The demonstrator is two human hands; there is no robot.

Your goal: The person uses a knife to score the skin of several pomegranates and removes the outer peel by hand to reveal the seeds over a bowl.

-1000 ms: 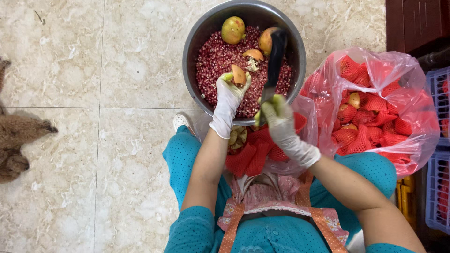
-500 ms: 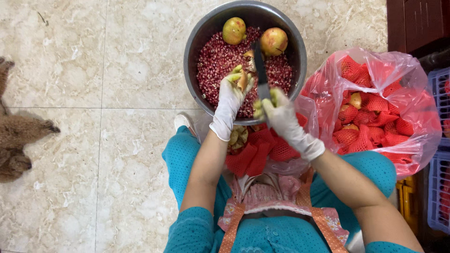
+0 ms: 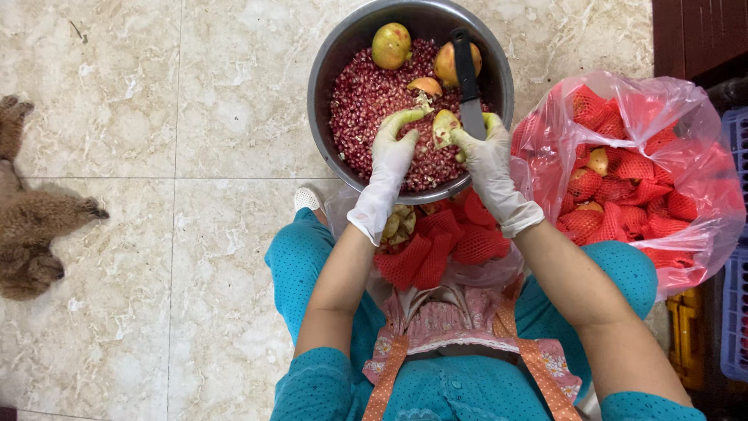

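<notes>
Pomegranate piece: pale, curved chunk of rind, held over the near half of the bowl, between the two gloved hands; seeds on it not discernible.

Left hand: white glove, fingers bent and part open, tips touching or just beside the piece; firm grip not certain.

Right hand: white glove, closed round the knife handle, thumb side pressed to the piece.

Knife: dark, pointing away from the body, crossing one whole fruit at the far rim.

Bowl: round, metal, on the floor. Loose red seeds cover most of its bottom: a good deal of fruit judged already stripped.

Whole pomegranates in bowl: one yellow-green, one reddish, both uncut, at the far side. Orange rind scrap lying on the seeds.

Clear bag between the knees, just below the bowl: empty rinds and discarded red foam nets, a further sign of fruit finished.

Pink plastic bag to the right: many fruits in red nets, untouched. Judged: well begun, a large share left.

Floor: pale marble tile. Brown furry dog at the left edge, well apart.
</notes>
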